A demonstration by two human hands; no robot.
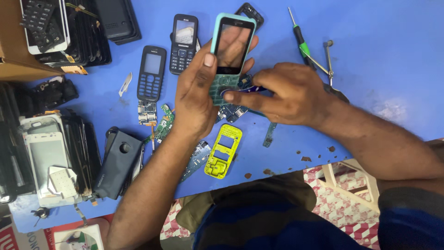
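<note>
My left hand (196, 95) holds up a teal keypad phone front (231, 51), thumb on its left edge, its dark screen reflecting a hand. My right hand (289, 95) pinches a small dark blue tool (253, 89) against the phone's keypad area. Below the hands lie circuit boards (231, 112) and a yellow phone frame (223, 150) on the blue table (379, 51).
Two black keypad phones (151, 72) (183, 44) lie at the back. A green-handled screwdriver (300, 39) and tweezers (323, 62) rest right. Stacks of phone screens and covers (51, 157) crowd the left, with a dark phone case (118, 164), a blade (126, 83) and a cardboard box (14, 55).
</note>
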